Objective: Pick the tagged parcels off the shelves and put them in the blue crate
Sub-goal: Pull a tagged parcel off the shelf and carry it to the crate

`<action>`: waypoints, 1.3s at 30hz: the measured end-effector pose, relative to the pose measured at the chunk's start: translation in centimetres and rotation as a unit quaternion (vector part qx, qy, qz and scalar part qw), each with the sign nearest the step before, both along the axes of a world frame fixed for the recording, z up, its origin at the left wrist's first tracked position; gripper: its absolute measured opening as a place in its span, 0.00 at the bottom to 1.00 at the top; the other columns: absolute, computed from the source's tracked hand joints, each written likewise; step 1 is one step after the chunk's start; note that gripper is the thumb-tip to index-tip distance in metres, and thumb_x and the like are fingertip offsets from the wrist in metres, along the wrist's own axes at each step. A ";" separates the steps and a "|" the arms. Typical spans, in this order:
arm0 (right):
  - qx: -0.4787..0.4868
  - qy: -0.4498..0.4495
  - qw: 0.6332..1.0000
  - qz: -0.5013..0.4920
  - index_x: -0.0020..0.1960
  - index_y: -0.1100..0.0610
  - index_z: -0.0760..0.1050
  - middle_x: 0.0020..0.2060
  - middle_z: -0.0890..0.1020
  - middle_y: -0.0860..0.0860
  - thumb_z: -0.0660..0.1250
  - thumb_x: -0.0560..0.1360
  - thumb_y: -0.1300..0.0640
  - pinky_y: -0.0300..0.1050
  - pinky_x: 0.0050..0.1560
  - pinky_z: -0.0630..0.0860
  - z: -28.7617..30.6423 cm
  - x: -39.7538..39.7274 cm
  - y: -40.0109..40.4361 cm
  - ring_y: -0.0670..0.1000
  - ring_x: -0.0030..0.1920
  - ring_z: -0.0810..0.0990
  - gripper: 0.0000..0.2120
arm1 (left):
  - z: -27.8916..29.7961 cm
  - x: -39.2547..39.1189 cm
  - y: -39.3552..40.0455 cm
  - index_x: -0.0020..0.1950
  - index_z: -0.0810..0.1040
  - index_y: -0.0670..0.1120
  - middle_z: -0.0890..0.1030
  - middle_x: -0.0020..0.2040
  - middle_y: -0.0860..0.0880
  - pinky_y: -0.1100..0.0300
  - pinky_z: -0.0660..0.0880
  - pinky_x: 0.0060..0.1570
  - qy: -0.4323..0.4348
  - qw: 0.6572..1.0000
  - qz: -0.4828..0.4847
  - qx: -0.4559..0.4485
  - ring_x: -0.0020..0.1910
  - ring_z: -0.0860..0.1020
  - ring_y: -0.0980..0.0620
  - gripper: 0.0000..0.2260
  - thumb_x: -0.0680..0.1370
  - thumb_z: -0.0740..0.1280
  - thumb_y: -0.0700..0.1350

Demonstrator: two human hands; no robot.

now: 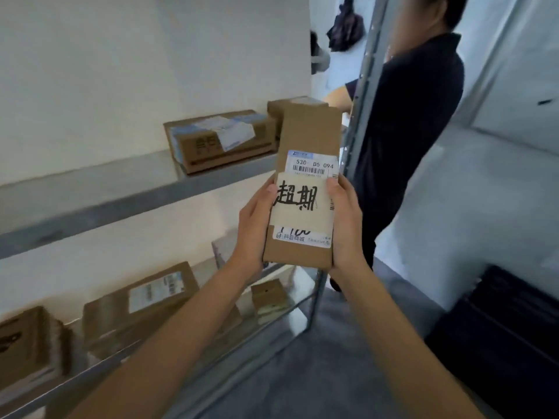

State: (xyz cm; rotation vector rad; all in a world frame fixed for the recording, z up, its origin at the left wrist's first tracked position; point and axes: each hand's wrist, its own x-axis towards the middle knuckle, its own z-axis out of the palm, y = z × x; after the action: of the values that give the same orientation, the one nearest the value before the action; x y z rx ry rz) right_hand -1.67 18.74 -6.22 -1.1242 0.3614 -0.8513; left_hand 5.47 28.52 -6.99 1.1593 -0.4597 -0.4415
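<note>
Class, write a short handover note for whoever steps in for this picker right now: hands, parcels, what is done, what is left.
Left hand and right hand: both grip the tagged parcel, held upright clear of the shelves.
Tag: handwritten strip across its label.
Other boxes: upper shelf and lower shelf; tags there cannot be made out.
Done: this parcel is off the shelf.
Left: put it in the blue crate, which is not in view; check the rest.

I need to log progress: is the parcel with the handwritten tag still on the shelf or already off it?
Off the shelf. The tagged parcel is held in the air by the left hand and right hand, in front of the shelf.
</note>
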 end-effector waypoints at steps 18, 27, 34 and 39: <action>0.107 0.127 0.950 -0.265 0.58 0.53 0.73 0.54 0.83 0.53 0.65 0.78 0.50 0.53 0.51 0.82 -8.7 -22.5 -21.9 0.53 0.50 0.84 0.11 | -8.8 -17.5 -27.5 0.57 0.74 0.55 0.82 0.55 0.47 0.60 0.81 0.39 0.009 0.963 -0.252 0.098 0.45 0.83 0.53 0.07 0.79 0.64 0.47; 0.216 0.125 0.921 -0.299 0.73 0.43 0.56 0.65 0.75 0.54 0.70 0.72 0.41 0.56 0.57 0.76 -13.7 -30.4 -34.0 0.56 0.60 0.78 0.36 | -12.0 -18.0 -39.9 0.62 0.77 0.50 0.84 0.51 0.43 0.61 0.80 0.36 0.005 0.822 -0.507 0.258 0.40 0.83 0.51 0.12 0.79 0.65 0.46; 0.288 0.063 0.862 -0.413 0.70 0.46 0.62 0.56 0.79 0.55 0.72 0.71 0.47 0.53 0.46 0.79 -16.9 -33.6 -42.9 0.55 0.52 0.80 0.31 | -16.1 -20.0 -51.4 0.62 0.79 0.49 0.79 0.63 0.45 0.53 0.75 0.59 0.031 0.827 -0.496 0.263 0.56 0.79 0.50 0.17 0.80 0.60 0.56; 0.344 -0.007 0.770 -0.537 0.70 0.44 0.58 0.59 0.77 0.53 0.73 0.70 0.47 0.58 0.47 0.81 -19.2 -36.2 -48.4 0.55 0.56 0.79 0.34 | -19.4 -22.7 -56.4 0.66 0.69 0.47 0.72 0.66 0.47 0.49 0.69 0.67 -0.026 0.896 -0.340 0.285 0.65 0.72 0.48 0.17 0.82 0.56 0.55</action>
State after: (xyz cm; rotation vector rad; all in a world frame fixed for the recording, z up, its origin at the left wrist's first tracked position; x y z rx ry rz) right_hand -37.83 -29.61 -25.44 -0.1117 1.2629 -1.5360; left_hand -17.24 -27.83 -26.38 1.5619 -0.8205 -1.2170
